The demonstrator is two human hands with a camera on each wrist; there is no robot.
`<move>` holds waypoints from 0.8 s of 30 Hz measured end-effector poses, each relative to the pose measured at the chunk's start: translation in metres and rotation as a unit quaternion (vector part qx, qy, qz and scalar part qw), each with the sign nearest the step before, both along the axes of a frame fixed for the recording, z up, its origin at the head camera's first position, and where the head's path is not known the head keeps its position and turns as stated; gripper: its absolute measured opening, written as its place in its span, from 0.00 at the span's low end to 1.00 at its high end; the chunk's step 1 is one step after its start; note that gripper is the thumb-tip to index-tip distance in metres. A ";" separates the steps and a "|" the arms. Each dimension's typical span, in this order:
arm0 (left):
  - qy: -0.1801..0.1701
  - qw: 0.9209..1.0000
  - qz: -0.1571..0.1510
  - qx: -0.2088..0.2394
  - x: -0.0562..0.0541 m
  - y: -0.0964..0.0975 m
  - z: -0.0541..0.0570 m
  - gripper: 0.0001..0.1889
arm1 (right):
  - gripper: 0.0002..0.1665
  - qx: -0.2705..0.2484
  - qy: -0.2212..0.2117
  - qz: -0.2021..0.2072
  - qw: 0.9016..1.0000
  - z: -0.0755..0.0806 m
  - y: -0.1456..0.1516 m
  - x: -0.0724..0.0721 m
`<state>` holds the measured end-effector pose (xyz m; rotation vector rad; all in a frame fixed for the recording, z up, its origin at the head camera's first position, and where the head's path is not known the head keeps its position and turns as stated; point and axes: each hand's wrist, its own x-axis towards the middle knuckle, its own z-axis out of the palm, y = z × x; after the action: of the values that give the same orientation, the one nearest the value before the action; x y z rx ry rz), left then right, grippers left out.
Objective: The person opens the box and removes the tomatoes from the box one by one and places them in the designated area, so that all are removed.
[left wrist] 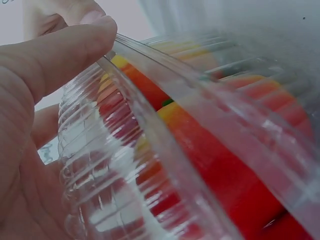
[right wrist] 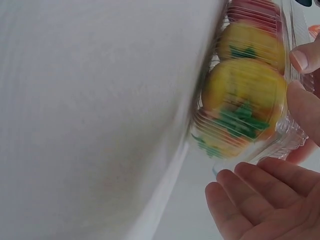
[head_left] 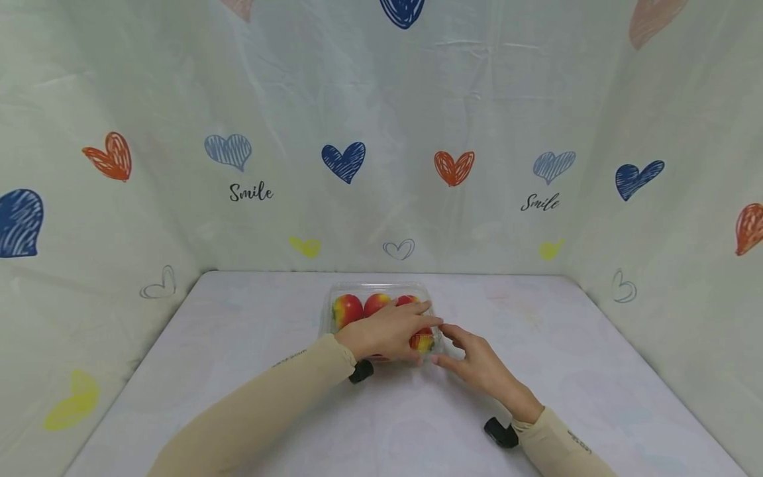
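Already, fruit (head_left: 348, 310) sits in your clear box (head_left: 381, 288), mid-frame — rims (left wrist: 167, 152) seemingly unjoined; your left hand (head_left: 389, 329) and right hand (head_left: 480, 361) spread.

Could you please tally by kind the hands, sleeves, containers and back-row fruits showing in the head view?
Hands: 2 (left hand, right hand)
Beige sleeves: 2
Clear plastic container: 1
Red-and-yellow fruits, back row: 3
Total: 8

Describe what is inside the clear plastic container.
Inside the clear plastic container sit several red-and-yellow fruits, some showing green patches. The left grip covers the middle in the head view, so the exact count cannot be told.
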<state>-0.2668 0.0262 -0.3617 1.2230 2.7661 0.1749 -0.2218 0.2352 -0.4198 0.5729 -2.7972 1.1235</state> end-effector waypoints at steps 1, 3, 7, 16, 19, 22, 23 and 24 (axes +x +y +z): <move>-0.001 1.000 0.000 -0.001 0.000 0.001 0.001 0.39 | 0.40 -0.001 -0.001 -0.001 1.000 0.000 0.000 0.000; -0.003 1.000 -0.001 -0.003 0.001 0.001 0.002 0.38 | 0.40 -0.002 -0.002 -0.004 1.000 0.001 0.000 0.001; -0.010 1.000 0.001 -0.003 0.001 0.002 0.003 0.37 | 0.40 -0.006 -0.007 -0.006 1.000 0.001 0.000 0.001; -0.021 0.999 0.014 0.026 0.004 0.000 -0.002 0.38 | 0.40 -0.027 -0.002 -0.004 1.000 0.001 0.000 0.001; -0.015 0.999 0.015 0.031 0.005 0.000 -0.003 0.38 | 0.40 -0.021 -0.008 -0.012 1.000 0.001 0.000 0.002; -0.007 0.999 0.011 0.035 0.004 0.000 -0.005 0.38 | 0.40 -0.016 -0.012 -0.019 1.000 0.000 -0.001 0.002; -0.006 0.999 0.011 0.036 0.004 0.000 -0.005 0.37 | 0.40 -0.015 -0.011 -0.021 1.000 0.000 -0.001 0.002; -0.006 0.999 0.010 0.036 0.004 0.000 -0.005 0.36 | 0.40 -0.015 -0.011 -0.022 1.000 0.000 -0.001 0.002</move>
<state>-0.2630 0.0263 -0.3668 1.2061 2.7865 0.2860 -0.2203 0.2343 -0.4200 0.4963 -2.7906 1.1683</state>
